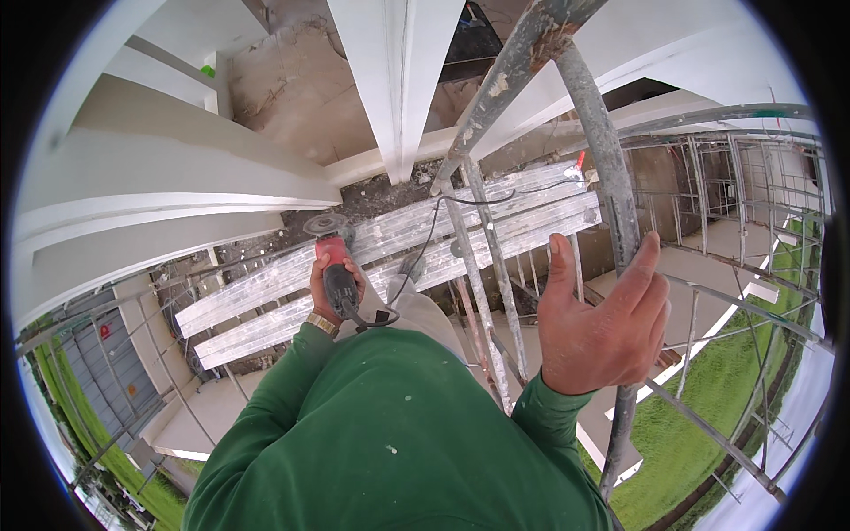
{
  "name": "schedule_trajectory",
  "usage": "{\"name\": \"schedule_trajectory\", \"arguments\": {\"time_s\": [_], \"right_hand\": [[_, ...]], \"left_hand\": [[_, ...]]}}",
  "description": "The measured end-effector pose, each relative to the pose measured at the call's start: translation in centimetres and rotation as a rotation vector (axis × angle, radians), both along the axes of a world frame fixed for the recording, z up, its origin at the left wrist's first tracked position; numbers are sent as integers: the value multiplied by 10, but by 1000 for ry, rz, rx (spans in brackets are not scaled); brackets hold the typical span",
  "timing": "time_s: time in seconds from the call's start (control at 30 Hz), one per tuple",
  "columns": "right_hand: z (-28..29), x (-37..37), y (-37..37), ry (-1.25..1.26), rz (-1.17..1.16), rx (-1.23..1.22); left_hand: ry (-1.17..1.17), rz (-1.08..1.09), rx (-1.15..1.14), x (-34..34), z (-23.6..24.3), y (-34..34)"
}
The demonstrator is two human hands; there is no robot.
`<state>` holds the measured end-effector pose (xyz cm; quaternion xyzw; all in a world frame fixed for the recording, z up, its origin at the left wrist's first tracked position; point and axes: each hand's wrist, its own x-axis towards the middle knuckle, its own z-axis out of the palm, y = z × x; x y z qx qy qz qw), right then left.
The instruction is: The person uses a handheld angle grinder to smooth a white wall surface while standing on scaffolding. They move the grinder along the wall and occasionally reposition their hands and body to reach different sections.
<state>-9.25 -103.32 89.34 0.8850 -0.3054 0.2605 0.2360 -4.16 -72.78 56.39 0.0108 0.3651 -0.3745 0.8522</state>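
The probably heavy, rigid grinder (338,279) is being gripped round its body, likely safest, by the left hand (320,292); the right hand (604,327) is being held spread.

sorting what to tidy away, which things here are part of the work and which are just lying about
In use, it seems:
- red-and-black grinder, in the left hand
- black cord, trailing from it
- white-spattered planks, underfoot
- scaffold pole, behind the open right hand; contact unclear

Probably just lying about:
- dark object, top
- small bright green item, upper left
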Motion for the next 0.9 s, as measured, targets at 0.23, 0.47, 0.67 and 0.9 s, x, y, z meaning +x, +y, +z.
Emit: {"name": "schedule_trajectory", "arguments": {"time_s": [0.23,0.47,0.67,0.9], "right_hand": [[-3,-5,2,32,-5,-12],[4,-11,1,50,95,39],[8,-17,3,80,86,75],[7,-18,5,44,86,111]], "left_hand": [[-135,-24,193,-9,13,-5],[-131,141,474,-5,63,-18],[-202,171,471,1,91,-22],[-150,208,301,6,106,-15]]}}
